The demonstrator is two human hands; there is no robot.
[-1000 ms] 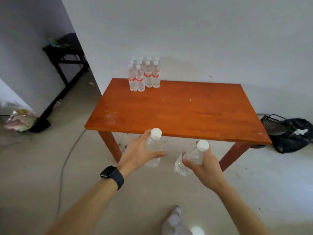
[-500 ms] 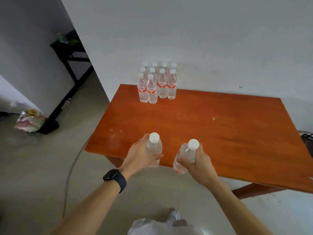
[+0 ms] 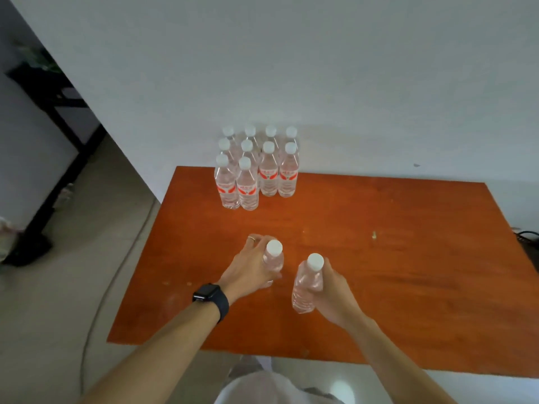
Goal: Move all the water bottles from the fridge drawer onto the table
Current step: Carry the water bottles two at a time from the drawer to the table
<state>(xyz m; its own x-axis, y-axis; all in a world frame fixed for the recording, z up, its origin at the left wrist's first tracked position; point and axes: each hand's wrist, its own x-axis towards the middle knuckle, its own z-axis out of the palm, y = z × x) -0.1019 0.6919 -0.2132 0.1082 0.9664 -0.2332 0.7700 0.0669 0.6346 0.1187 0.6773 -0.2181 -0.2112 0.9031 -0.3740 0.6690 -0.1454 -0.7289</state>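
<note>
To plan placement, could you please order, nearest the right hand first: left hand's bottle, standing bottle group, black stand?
1. Left hand's bottle, beside the right hand.
2. Standing bottle group, far-left on the table.
3. Black stand, on the floor, far left.

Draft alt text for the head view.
The left hand holds one capped water bottle and the right hand holds a second bottle over an orange wooden table. Ten upright bottles stand grouped near its far left corner.

Upright bottle and tilted bottle held over orange table; ten-bottle cluster stands at back
</note>
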